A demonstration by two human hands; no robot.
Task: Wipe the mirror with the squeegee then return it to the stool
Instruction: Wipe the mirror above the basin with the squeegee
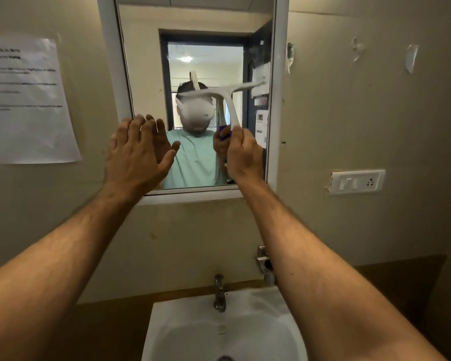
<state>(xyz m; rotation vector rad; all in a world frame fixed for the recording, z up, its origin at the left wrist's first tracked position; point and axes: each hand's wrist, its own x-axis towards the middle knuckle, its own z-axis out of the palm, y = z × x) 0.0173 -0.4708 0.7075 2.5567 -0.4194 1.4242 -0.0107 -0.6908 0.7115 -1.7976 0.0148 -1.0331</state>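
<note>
A white-framed mirror (146, 74) hangs on the beige wall in front of me. My right hand (242, 155) is shut on the handle of a white squeegee (229, 100), whose blade lies slightly tilted against the glass in the mirror's right half. My left hand (138, 152) is raised with fingers spread, flat near the mirror's lower left corner and holding nothing. The stool is out of view.
Below the mirror sits a white sink (167, 334) with a metal tap (219, 293). A paper notice (26, 100) is taped to the wall at left. At right, a switch and socket plate (357, 181) is on the wall.
</note>
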